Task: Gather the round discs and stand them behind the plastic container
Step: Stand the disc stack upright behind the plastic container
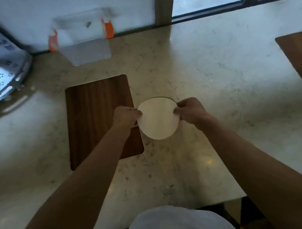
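Observation:
A white round disc stack (158, 118) is held just above the marble counter, beside the right edge of a brown wooden board (96, 118). My left hand (126, 116) pinches its left rim and my right hand (191, 112) pinches its right rim. How many discs are in the stack is not clear. The clear plastic container (84, 35) with orange clips stands blurred at the back of the counter against the wall.
A shiny metal tray or lid (0, 75) sits at the far left. A second wooden board (299, 57) lies at the right edge. The wall and a window frame (210, 10) bound the counter's far side.

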